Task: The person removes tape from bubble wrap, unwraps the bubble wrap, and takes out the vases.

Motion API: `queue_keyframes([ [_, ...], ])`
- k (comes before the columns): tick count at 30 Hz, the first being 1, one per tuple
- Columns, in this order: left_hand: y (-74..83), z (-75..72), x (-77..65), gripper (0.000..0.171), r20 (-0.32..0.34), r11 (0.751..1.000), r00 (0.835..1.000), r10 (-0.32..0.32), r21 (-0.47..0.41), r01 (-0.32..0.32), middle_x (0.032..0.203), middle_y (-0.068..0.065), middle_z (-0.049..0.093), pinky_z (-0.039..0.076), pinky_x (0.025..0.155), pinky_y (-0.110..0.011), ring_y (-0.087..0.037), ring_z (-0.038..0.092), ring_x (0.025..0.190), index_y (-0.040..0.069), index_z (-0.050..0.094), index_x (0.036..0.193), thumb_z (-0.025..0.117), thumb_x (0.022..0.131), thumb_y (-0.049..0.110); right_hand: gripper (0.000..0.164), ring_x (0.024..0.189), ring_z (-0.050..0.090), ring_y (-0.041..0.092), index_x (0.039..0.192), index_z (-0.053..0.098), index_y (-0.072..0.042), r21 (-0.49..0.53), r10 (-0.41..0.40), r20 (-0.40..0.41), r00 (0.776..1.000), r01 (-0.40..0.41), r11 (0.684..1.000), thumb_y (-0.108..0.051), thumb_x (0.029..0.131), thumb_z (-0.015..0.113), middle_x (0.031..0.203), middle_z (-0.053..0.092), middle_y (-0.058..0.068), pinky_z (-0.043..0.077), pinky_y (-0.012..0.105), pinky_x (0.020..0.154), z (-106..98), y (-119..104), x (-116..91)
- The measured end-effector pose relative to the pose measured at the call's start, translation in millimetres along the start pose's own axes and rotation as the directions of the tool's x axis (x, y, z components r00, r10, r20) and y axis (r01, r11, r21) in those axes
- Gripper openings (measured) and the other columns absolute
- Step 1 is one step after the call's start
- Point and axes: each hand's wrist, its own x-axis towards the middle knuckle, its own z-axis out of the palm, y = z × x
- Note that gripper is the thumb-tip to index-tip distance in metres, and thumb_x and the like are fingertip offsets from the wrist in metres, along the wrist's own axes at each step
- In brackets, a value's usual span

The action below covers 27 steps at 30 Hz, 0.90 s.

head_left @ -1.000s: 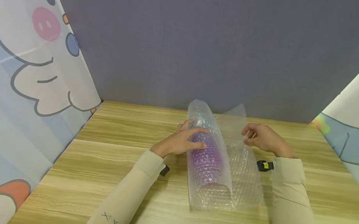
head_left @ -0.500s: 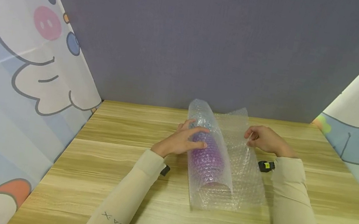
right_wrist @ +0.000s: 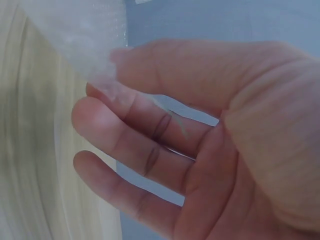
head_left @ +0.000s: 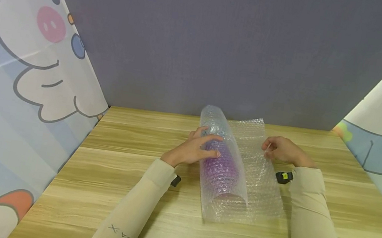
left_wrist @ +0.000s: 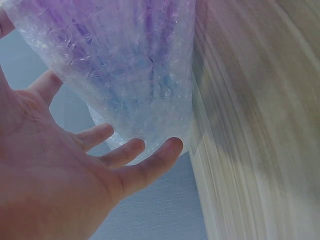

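Purple and blue, the wrapped item (head_left: 221, 169) lies in a roll of clear bubble wrap (head_left: 259, 189) just right of the frame's centre, on the wooden surface (head_left: 107, 189). The roll's left side is touched by the left hand (head_left: 191, 150), its fingers spread and nearly straight; the loose flap's edge is pinched between thumb and finger of the right hand (head_left: 282, 149). The flap appears to be being arranged; whether wrapped or unwrapped cannot be told. Even tension would be called for next, the roll held steady. Little room is left above, by the grey panel (head_left: 188, 43); more is offered lower left and far right.
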Motion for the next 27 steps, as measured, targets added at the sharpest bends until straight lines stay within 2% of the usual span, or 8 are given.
queue_keyframes([
  [12, -1.1, 0.2, 1.3, 0.059, 0.001, 1.0, 1.0, 0.002, 0.008, -0.002, 0.173, -0.005, -0.003, 0.025, 0.113, -0.078, -0.042, -0.002, 0.158, 0.042, 0.05, 0.147, 0.064, 0.092, 0.058, 0.02, 0.071, 0.061, 0.015, 0.104, 0.064, 0.004, 0.078, 0.022, 0.044, 0.999, -0.025, 0.997, 0.003, 0.085, 0.065, 0.084, 0.07, 0.01, 0.051, 0.028, 0.065, 2, 8, 0],
  [15, -0.6, 0.3, 1.7, 0.059, 0.001, 1.0, 1.0, 0.002, 0.01, -0.002, 0.173, -0.005, -0.003, 0.025, 0.113, -0.078, -0.042, -0.002, 0.158, 0.042, 0.05, 0.147, 0.063, 0.092, 0.058, 0.021, 0.073, 0.062, 0.015, 0.104, 0.065, 0.003, 0.062, 0.017, 0.033, 0.999, -0.019, 0.998, 0.002, 0.084, 0.064, 0.087, 0.072, 0.011, 0.051, 0.028, 0.066, 0, 8, -2],
  [20, -0.1, 0.2, 1.6, 0.058, 0.0, 1.0, 1.0, 0.002, 0.017, -0.002, 0.173, -0.006, -0.003, 0.025, 0.113, -0.078, -0.042, -0.002, 0.158, 0.042, 0.05, 0.147, 0.063, 0.092, 0.058, 0.011, 0.083, 0.064, 0.016, 0.103, 0.068, -0.002, -0.016, -0.003, -0.032, 0.999, 0.003, 1.0, -0.009, 0.094, 0.066, 0.095, 0.073, 0.011, 0.051, 0.032, 0.071, -7, 8, -7],
  [22, 0.0, 0.2, 1.6, 0.058, 0.001, 1.0, 1.0, 0.002, 0.02, -0.002, 0.173, -0.006, -0.003, 0.026, 0.114, -0.077, -0.041, -0.001, 0.158, 0.042, 0.05, 0.147, 0.063, 0.093, 0.058, 0.013, 0.085, 0.064, 0.017, 0.103, 0.068, -0.003, -0.039, -0.01, -0.07, 0.997, 0.007, 0.999, -0.015, 0.098, 0.067, 0.095, 0.073, 0.01, 0.051, 0.033, 0.072, -10, 8, -8],
  [27, -0.3, 0.2, 1.9, 0.058, 0.0, 1.0, 1.0, 0.005, 0.02, -0.005, 0.173, -0.007, -0.003, 0.026, 0.114, -0.077, -0.041, -0.001, 0.158, 0.042, 0.05, 0.147, 0.063, 0.093, 0.058, 0.015, 0.089, 0.064, 0.02, 0.105, 0.068, -0.004, -0.081, -0.018, -0.155, 0.988, 0.005, 0.997, -0.017, 0.1, 0.065, 0.098, 0.072, 0.011, 0.05, 0.035, 0.075, -19, 6, -14],
])
